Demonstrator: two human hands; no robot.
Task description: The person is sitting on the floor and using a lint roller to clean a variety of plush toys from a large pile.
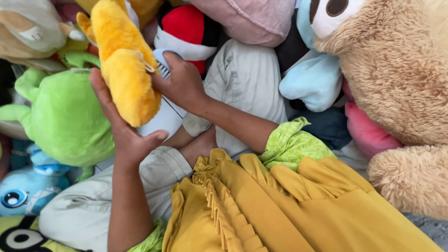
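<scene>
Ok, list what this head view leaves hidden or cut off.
- Brush: only its blue toothed edge shows; the right hand covers the rest.
- Yellow plush toy: its top runs past the upper edge.
- Big tan teddy: cut by the right edge.
- Left hand: fingertips hidden behind the toy.

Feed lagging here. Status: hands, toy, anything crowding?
Left hand cradles the yellow plush toy from beneath. Right hand holds a pale blue comb against its fur. Green plush and big tan bear crowd both sides.
</scene>
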